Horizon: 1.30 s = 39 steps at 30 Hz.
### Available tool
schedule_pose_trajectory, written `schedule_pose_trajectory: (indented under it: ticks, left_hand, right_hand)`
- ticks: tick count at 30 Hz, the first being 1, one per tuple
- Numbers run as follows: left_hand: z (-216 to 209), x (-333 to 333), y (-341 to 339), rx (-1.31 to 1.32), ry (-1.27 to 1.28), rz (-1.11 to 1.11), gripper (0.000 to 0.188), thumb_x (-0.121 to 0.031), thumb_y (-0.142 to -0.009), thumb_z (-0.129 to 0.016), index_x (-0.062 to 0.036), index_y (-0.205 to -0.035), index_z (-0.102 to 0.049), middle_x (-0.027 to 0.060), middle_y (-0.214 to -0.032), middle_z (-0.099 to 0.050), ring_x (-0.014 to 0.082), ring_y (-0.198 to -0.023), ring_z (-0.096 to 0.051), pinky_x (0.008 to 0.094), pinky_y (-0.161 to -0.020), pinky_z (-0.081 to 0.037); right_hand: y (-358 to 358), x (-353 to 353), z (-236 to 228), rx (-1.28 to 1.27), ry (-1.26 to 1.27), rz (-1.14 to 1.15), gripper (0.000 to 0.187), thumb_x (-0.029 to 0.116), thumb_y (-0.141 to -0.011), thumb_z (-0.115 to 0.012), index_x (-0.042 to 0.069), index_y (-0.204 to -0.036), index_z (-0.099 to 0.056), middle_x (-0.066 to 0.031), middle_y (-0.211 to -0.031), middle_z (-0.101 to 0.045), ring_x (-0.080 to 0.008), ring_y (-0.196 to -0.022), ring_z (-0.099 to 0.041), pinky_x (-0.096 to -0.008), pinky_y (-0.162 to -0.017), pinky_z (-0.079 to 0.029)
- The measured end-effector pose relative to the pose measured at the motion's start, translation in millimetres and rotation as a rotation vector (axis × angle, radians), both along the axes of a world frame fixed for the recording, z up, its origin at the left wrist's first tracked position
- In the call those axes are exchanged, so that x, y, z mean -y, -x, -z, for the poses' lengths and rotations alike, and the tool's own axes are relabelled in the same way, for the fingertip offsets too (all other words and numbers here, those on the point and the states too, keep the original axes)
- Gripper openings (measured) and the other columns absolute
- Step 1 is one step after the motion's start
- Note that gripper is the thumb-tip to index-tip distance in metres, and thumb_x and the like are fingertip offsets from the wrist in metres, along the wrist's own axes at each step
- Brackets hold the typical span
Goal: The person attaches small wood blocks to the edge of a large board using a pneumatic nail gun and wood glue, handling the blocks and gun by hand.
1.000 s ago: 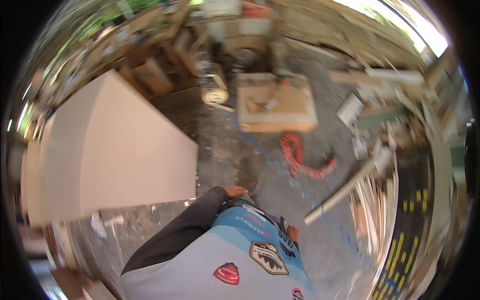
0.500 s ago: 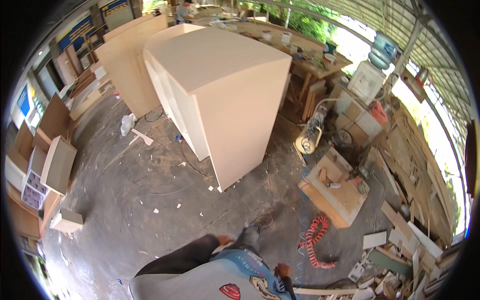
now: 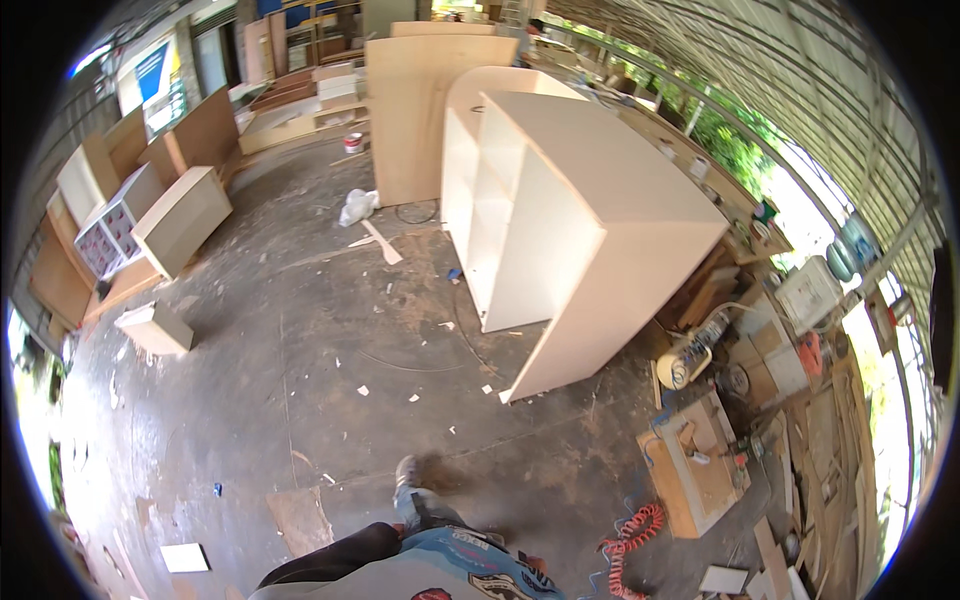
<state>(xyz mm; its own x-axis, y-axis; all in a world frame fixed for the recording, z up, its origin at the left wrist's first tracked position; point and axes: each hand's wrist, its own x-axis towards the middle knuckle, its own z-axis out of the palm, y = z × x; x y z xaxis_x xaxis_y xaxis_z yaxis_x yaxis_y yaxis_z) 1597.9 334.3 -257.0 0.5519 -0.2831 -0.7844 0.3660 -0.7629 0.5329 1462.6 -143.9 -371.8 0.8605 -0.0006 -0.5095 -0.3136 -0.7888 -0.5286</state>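
Observation:
Only a sliver of my left hand (image 3: 400, 529) shows, at the end of a dark sleeve beside my leg; its fingers are hidden. At the other side of my shirt, a small part of my right hand (image 3: 536, 563) is visible, its fingers too covered to read. Neither hand is seen touching any work piece. Ahead of me stands a large pale cabinet (image 3: 645, 290) with a curved top and an open, shelved side. A coiled red air hose (image 3: 630, 545) lies on the floor to the right of my right hand.
A wooden box (image 3: 690, 480) and a cream air compressor (image 3: 687, 362) stand at right, near scrap boards (image 3: 835, 450). Drawer-like boxes (image 3: 182, 222) and a small box (image 3: 157, 328) sit at left. A tall panel (image 3: 410, 125) stands behind the cabinet. Offcuts and a white bag (image 3: 358, 207) litter the floor.
My view has swung left, so the cabinet and compressor sit farther right and more of the cabinet's open side shows. My stepping foot has changed, and both hands are less visible.

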Motion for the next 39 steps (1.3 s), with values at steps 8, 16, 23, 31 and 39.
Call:
schedule_pose_trajectory:
  ticks: [8,16,23,31,39]
  left_hand:
    - [25,-154,66,0.072,-0.069,-0.197,0.037,-0.039,-0.091,-0.062,-0.0132,-0.114,-0.073,0.0159,-0.103,-0.074,0.0336,-0.092,-0.071,0.0472,-0.083,-0.055]
    - [33,-291,117,0.134,-0.090,-0.634,0.042,-0.040,-0.088,-0.069,-0.0058,-0.113,-0.072,0.0139,-0.089,-0.075,0.0261,-0.075,-0.073,0.0398,-0.066,-0.057]
    - [-19,-346,58,-0.027,0.201,-1.361,0.047,-0.032,-0.091,-0.070,0.0002,-0.125,-0.063,0.0174,-0.110,-0.070,0.0239,-0.077,-0.073,0.0370,-0.060,-0.056]
    - [-6,-369,-16,-0.143,0.236,-1.341,0.050,-0.036,-0.090,-0.071,-0.0015,-0.126,-0.066,0.0168,-0.107,-0.072,0.0280,-0.087,-0.072,0.0399,-0.068,-0.057]
    - [-3,-509,-105,0.030,-0.030,-1.380,0.045,-0.036,-0.085,-0.071,-0.0014,-0.113,-0.074,0.0178,-0.098,-0.076,0.0251,-0.093,-0.073,0.0359,-0.081,-0.056]
  right_hand:
    - [-142,-85,-81,0.032,0.425,-0.717,0.032,0.043,-0.080,-0.067,0.016,-0.095,-0.073,-0.0113,-0.101,-0.073,-0.0343,-0.095,-0.070,-0.0519,-0.075,-0.054]
    - [-280,-330,-146,-0.056,-0.097,-0.138,0.038,0.038,-0.093,-0.061,0.001,-0.093,-0.071,-0.0176,-0.084,-0.073,-0.0329,-0.078,-0.071,-0.0397,-0.071,-0.053]
    - [-352,-486,-179,0.102,-0.179,-0.400,0.042,0.044,-0.095,-0.061,0.003,-0.100,-0.072,-0.0166,-0.096,-0.073,-0.0326,-0.091,-0.070,-0.0402,-0.079,-0.053]
    - [-419,-482,-78,0.026,0.204,-0.830,0.033,0.040,-0.093,-0.059,0.012,-0.103,-0.074,-0.0162,-0.093,-0.074,-0.0415,-0.082,-0.070,-0.0525,-0.073,-0.053]
    - [-571,-583,-39,0.192,0.276,-1.194,0.032,0.035,-0.087,-0.061,0.008,-0.100,-0.073,-0.0210,-0.096,-0.073,-0.0411,-0.094,-0.069,-0.0519,-0.079,-0.055]
